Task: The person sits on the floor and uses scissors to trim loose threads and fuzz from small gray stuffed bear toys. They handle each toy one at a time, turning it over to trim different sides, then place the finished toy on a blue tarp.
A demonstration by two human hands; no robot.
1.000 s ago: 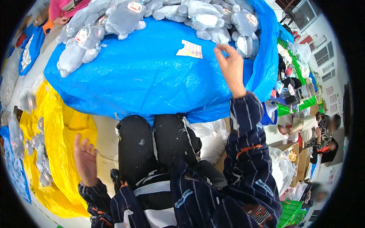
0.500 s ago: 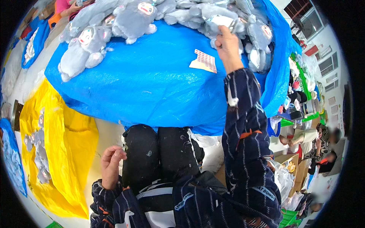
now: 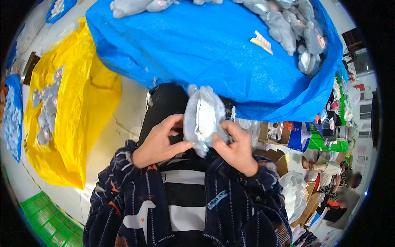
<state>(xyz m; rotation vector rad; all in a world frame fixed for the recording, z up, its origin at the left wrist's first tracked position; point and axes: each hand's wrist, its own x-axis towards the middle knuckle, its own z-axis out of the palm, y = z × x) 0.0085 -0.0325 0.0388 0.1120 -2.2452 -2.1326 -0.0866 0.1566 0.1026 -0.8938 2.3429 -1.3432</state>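
both hands, left hand [image 3: 158, 142] and right hand [image 3: 236, 148], raised at chest level, each grip closed on the grey plush toy [image 3: 203, 119] between them.

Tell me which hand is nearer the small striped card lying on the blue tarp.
Right. The right hand grips the grey plush toy over the lap, below the striped card on the blue tarp; the left hand holds the toy's other side, farther left.

Bright, even indoor light with soft shadows; strong fisheye bending and black corners; the far right edge looks perhaps slightly blurred.
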